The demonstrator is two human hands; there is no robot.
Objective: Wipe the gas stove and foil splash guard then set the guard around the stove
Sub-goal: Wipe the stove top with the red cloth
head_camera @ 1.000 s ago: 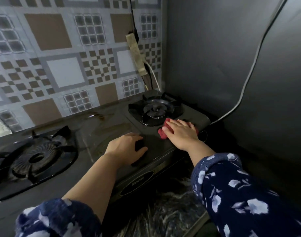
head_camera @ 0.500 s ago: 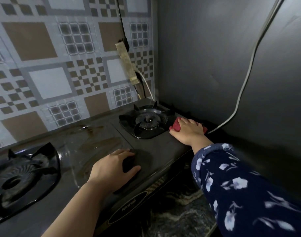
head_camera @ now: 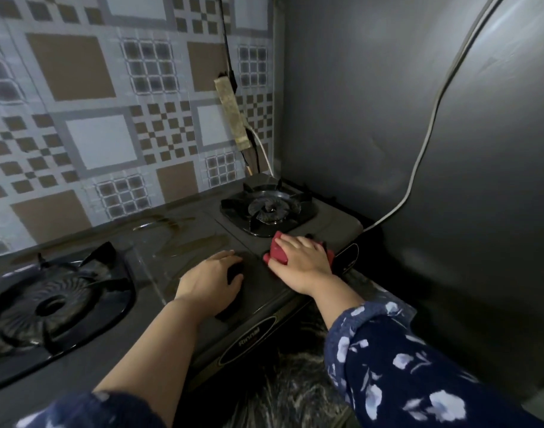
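Observation:
A dark two-burner gas stove (head_camera: 184,242) fills the lower middle, with one burner (head_camera: 52,301) at the left and another (head_camera: 269,210) at the back right. My right hand (head_camera: 301,262) presses a red cloth (head_camera: 276,251) flat on the stove top, just in front of the right burner. My left hand (head_camera: 210,281) rests palm-down on the stove's front middle, fingers curled over a dark knob-like thing. Wet smear marks (head_camera: 184,239) streak the glass between the burners. No foil splash guard is recognisable to me.
A patterned tile wall (head_camera: 110,118) rises behind the stove, with a grimy power strip (head_camera: 232,114) and cables hanging on it. A dark grey wall (head_camera: 419,134) stands at the right, crossed by a white cable (head_camera: 425,140). A marbled counter (head_camera: 295,381) lies below the stove front.
My right hand and the red cloth slid from the stove's right rear edge toward the front middle. My left hand stayed on the stove front.

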